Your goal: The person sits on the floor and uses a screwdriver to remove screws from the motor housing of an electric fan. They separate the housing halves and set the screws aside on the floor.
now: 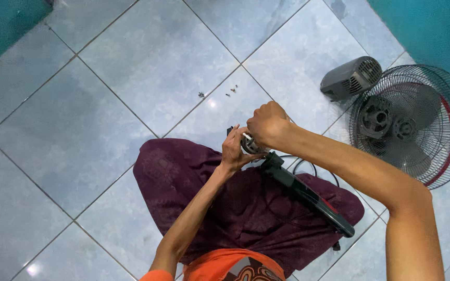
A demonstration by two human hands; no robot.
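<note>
A pale blue tiled floor (131,67) is seen, with a round black wire fan guard (417,122) and a grey vented plastic motor cover (351,78) lying at the right. A black fan stand (308,195) is laid across the lap. Its silver metal motor (249,145) is gripped between the left hand (234,151), fingers curled beneath, and the right hand (267,125), closed over it. Small loose screws (230,92) are scattered just ahead.
</note>
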